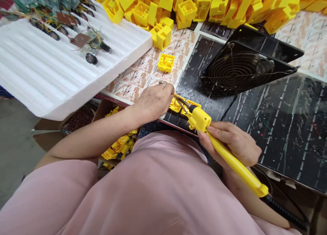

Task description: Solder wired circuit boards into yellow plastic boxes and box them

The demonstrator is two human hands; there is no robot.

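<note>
My right hand [230, 141] is wrapped round a yellow soldering iron [230, 160], its metal tip pointing left over small opened yellow housings [193, 104] at the table's front edge. At the left housing [175, 105], my left hand [157, 100] has its fingers closed and bent down; what they hold, if anything, is hidden behind the hand. One more yellow housing [166, 62] lies open side up farther back on the patterned sheet.
A black fan [237, 71] stands at the back right. Yellow housings [186, 11] are heaped along the back. White foam [76, 68] at left carries wired parts [89, 44]. Below the edge, a box holds yellow pieces [120, 144].
</note>
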